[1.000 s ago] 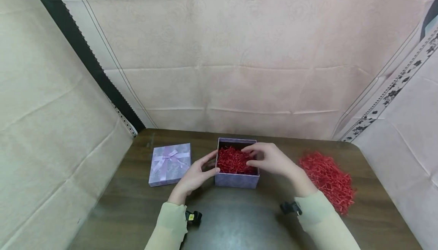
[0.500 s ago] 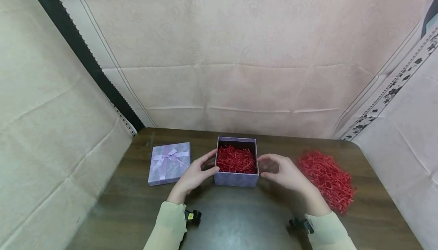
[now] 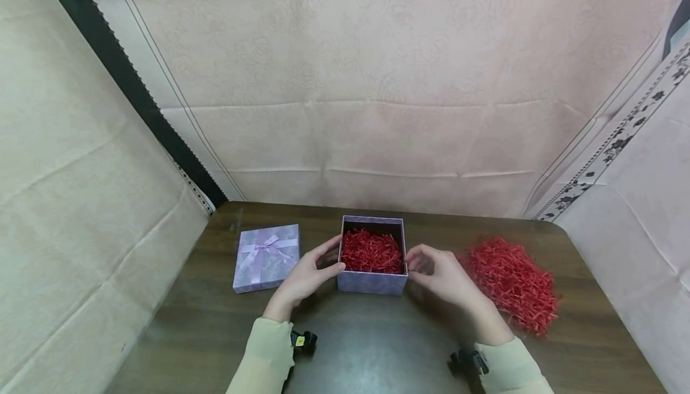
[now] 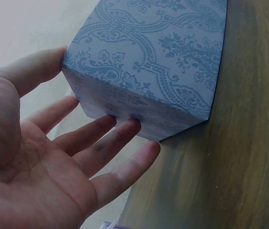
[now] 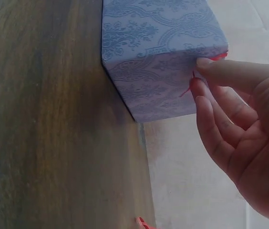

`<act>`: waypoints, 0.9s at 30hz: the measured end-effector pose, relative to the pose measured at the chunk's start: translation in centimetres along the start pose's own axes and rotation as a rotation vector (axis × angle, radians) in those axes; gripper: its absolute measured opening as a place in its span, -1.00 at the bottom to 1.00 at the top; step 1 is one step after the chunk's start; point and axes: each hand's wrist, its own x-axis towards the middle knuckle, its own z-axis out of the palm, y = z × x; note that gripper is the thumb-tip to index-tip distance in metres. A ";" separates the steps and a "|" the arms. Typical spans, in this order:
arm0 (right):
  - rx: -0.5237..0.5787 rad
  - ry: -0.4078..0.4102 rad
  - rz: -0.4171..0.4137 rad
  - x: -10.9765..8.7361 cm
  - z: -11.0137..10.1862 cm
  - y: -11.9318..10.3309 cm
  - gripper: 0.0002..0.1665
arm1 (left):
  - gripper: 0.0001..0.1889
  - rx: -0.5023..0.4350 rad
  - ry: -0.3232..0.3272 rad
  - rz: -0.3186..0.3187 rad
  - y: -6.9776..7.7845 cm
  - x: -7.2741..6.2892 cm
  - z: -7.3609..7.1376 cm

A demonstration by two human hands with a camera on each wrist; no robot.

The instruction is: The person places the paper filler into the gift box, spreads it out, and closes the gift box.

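A purple patterned gift box (image 3: 371, 284) stands open-topped on the table, with red shredded paper (image 3: 372, 252) inside. My left hand (image 3: 306, 275) rests spread fingers and thumb against the box's left side and near corner. At the right wall is my right hand (image 3: 443, 274), its thumb and forefinger pinching a thin red paper strand (image 5: 186, 92). That strand hangs against the box's outer side in the right wrist view, and more red shows at the rim corner. Left of the box lies its lid (image 3: 280, 271), bearing a lilac ribbon bow.
A loose pile of red shredded paper (image 3: 517, 286) lies on the right part of the brown table (image 3: 372, 346). Pale cloth (image 3: 377, 112) hangs behind and at both sides. A stray red shred (image 5: 144, 223) shows low in the right wrist view.
My right hand has left the inside of the box and moved right to its outer wall, where its fingers have closed on a strand. The left hand keeps its place.
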 end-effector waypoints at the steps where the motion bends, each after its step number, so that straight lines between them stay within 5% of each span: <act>1: 0.000 0.003 0.001 0.0 0.0 0.0 -0.62 | -0.21 0.000 0.000 0.000 0.0 0.0 0.0; 8: 0.029 0.008 0.004 0.2 -0.2 -0.1 -0.76 | -0.22 -0.003 0.003 0.003 -0.1 -0.1 0.0; 15: 0.028 0.016 0.038 -0.3 -0.5 0.3 -0.61 | -0.21 0.000 -0.001 -0.007 -0.1 -0.1 0.0; 27: -0.006 0.049 -0.065 -0.2 0.6 0.7 -0.50 | -0.22 0.004 -0.001 -0.007 -0.1 0.0 0.0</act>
